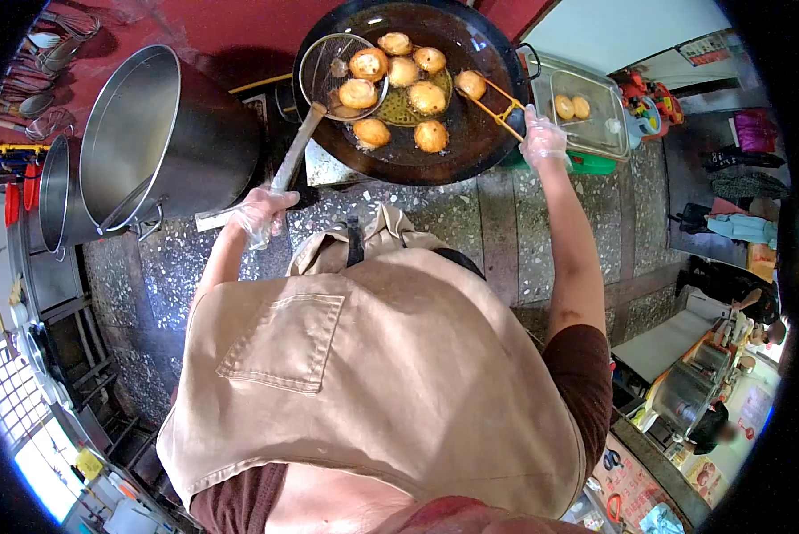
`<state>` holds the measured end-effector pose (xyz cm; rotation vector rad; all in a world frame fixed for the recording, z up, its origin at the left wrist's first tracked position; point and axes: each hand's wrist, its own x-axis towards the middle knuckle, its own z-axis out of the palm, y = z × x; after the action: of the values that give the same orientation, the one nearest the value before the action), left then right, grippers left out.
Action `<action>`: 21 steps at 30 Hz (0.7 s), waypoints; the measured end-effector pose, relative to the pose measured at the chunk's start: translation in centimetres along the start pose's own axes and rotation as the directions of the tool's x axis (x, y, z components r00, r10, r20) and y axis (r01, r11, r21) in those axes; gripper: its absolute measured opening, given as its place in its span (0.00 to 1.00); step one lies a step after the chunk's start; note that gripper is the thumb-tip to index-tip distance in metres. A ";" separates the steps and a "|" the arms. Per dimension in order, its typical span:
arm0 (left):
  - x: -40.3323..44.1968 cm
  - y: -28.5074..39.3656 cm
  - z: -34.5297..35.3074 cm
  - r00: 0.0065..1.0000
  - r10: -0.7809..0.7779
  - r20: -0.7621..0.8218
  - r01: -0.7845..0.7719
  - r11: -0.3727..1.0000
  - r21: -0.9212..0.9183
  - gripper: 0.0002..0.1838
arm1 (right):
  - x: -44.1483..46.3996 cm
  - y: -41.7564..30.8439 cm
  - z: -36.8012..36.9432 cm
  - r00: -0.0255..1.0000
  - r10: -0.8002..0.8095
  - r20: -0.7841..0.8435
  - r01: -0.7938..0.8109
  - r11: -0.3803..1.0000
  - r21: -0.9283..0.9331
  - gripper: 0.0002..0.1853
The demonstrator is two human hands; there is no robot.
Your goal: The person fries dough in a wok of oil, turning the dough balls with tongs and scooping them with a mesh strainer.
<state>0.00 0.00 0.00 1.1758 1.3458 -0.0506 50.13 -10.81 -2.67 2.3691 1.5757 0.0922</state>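
My left hand [261, 212], in a clear plastic glove, is closed round the handle of a mesh strainer [317, 55]. Two golden fried balls [357, 93] lie in the strainer, over the left side of a large dark wok [364, 165]. Several more fried balls [427, 98] sit in the oil. My right hand [543, 140], also gloved, grips yellowish tongs [512, 114] over the wok's right side. The tongs' tips are at one fried ball [470, 84]; whether they squeeze it I cannot tell.
A tall steel pot [194, 133] stands left of the wok, with another pot [56, 196] beyond it. To the right, a clear container [595, 84] holds two fried balls. Whisks and ladles [43, 67] hang on the left wall. A cluttered counter [657, 334] stands at the lower right.
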 end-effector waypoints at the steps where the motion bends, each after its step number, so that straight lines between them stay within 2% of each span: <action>1: -0.1 -0.1 0.2 1.000 0.025 -0.016 -0.025 1.000 0.013 0.19 | -0.1 0.0 -0.2 1.000 -0.001 0.006 0.001 1.000 -0.003 0.29; 3: 0.0 -0.2 0.0 0.998 0.050 -0.037 -0.049 0.998 0.033 0.19 | 0.0 -0.4 -0.3 1.000 -0.003 0.010 0.003 1.000 0.002 0.28; 6: 0.5 -1.5 0.5 0.999 0.002 -0.038 -0.002 1.000 0.018 0.19 | -0.1 -0.5 -0.2 0.999 0.009 0.031 -0.009 1.000 -0.012 0.29; 12: 0.6 -2.2 1.0 1.000 0.019 -0.001 -0.019 0.998 -0.066 0.17 | 0.3 -0.1 0.1 0.999 0.018 0.050 -0.016 0.999 -0.029 0.30; 14: 0.4 -2.5 1.2 0.997 0.070 -0.007 -0.071 0.993 -0.092 0.16 | 0.5 0.0 0.7 0.998 0.038 0.042 -0.037 0.999 -0.012 0.38; 15: 0.4 -2.6 1.2 0.998 0.069 -0.007 -0.070 0.993 -0.092 0.16 | 0.4 -0.2 0.3 0.998 0.037 0.043 -0.037 0.999 -0.013 0.38; 17: 0.3 -2.7 1.4 0.992 0.122 -0.029 -0.125 0.987 -0.105 0.20 | 0.1 -0.5 -0.6 0.998 0.027 0.053 -0.025 0.999 -0.037 0.30; 21: -0.2 -2.6 2.0 0.989 0.127 -0.076 -0.138 0.977 -0.162 0.18 | -0.1 -0.6 -0.7 0.999 0.010 0.041 -0.008 0.999 -0.034 0.30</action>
<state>-0.27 -2.69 -1.92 1.1293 1.2992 0.1951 49.46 -10.55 -2.17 2.3374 1.5326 0.0711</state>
